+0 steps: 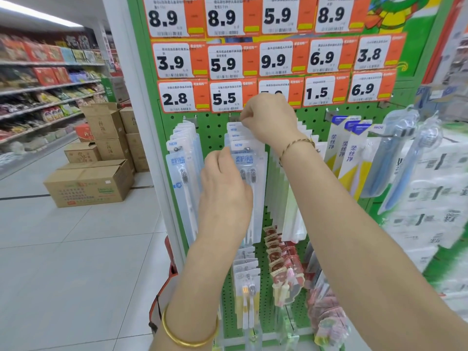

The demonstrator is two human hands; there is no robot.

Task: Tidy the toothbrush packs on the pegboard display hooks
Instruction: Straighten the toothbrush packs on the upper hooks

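Note:
Several white-and-blue toothbrush packs (249, 158) marked NEW hang in a row on one hook of the green pegboard (215, 130). My left hand (224, 188) grips the front pack at its left edge, covering much of it. My right hand (268, 120) is higher up, fingers curled and pinching the top of the rear packs by the hook, just under the 5.5 price tag (225, 97). A second row of similar packs (183, 168) hangs on the hook to the left.
Yellow-and-white packs (349, 158) and blue brushes in clear packs (402, 158) hang to the right. Smaller packs (247, 279) and red items (283, 262) hang below. Cardboard boxes (91, 183) stand on the tiled floor at left, beside stocked shelves (45, 97).

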